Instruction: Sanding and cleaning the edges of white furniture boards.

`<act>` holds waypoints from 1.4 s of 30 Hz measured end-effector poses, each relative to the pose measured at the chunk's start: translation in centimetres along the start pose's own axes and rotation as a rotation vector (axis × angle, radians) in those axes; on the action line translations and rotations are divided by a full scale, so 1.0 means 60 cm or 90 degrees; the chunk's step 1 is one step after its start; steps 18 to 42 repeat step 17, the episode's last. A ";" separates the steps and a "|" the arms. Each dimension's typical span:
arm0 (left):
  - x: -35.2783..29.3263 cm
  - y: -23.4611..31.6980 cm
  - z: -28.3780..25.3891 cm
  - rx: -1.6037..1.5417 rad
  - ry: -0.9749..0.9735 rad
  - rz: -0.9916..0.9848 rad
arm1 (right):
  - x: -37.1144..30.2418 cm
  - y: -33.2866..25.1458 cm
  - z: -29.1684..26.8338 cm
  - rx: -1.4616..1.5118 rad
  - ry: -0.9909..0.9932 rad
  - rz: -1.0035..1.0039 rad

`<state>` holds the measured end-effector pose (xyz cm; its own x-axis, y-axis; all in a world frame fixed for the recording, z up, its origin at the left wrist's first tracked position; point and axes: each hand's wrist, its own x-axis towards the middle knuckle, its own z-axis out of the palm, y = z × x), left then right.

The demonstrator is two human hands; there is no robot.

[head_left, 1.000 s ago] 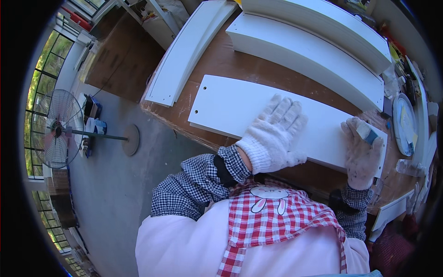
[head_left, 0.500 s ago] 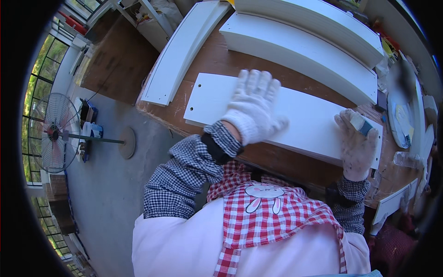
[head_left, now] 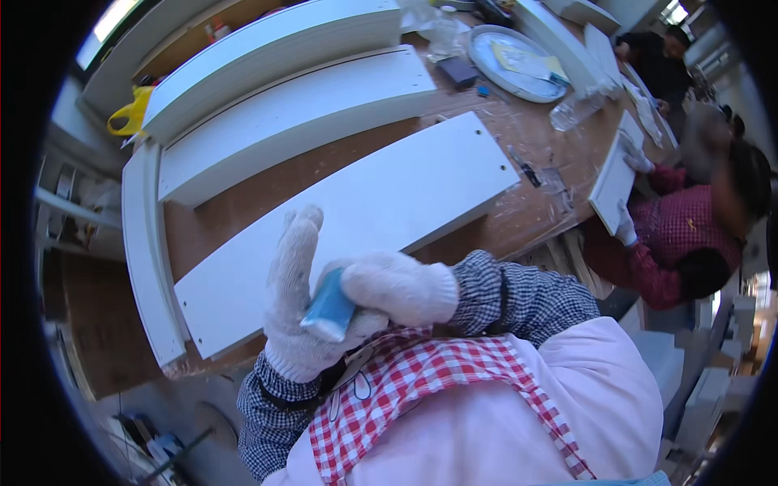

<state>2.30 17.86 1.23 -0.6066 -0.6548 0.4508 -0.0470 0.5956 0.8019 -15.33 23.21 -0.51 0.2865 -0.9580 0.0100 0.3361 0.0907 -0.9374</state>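
In my right hand (head_left: 401, 285), gloved in white knit, is a small blue sanding block (head_left: 330, 308) with a pale end, gripped between thumb and fingers. My left hand (head_left: 293, 292), in a matching glove, is beside it with its fingers stretched upward and its palm turned toward the block. The block seems to touch or nearly touch that palm. Both hands are above the near edge of a long white panel (head_left: 356, 194), which lies flat on the brown table (head_left: 235, 215) and has small dark holes at its ends.
Beyond the panel stand white curved pieces (head_left: 300, 121); another white piece (head_left: 150, 259) lies left. At the far right are a round white tray (head_left: 484, 61), a dark block (head_left: 456, 73) and a knife-like tool (head_left: 527, 168). A co-worker (head_left: 677, 227) holds a white board (head_left: 613, 174).
My view has swung right. My left hand has lifted from the panel, and my right hand has brought the sanding block over to it. The co-worker has come into fuller view.
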 end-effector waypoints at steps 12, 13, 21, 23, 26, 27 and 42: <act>-0.082 -0.032 -0.052 0.320 0.052 0.044 | -0.178 -0.089 -0.361 -0.786 0.776 0.090; -0.095 -0.037 -0.051 0.368 0.066 0.039 | -0.192 -0.072 -0.393 -0.959 0.731 0.315; -0.138 -0.041 -0.055 0.466 0.097 0.000 | -0.158 -0.076 -0.407 -0.987 0.514 0.715; -0.138 -0.041 -0.055 0.466 0.097 0.000 | -0.158 -0.076 -0.407 -0.987 0.514 0.715; -0.138 -0.041 -0.055 0.466 0.097 0.000 | -0.158 -0.076 -0.407 -0.987 0.514 0.715; -0.138 -0.041 -0.055 0.466 0.097 0.000 | -0.158 -0.076 -0.407 -0.987 0.514 0.715; -0.138 -0.041 -0.055 0.466 0.097 0.000 | -0.158 -0.076 -0.407 -0.987 0.514 0.715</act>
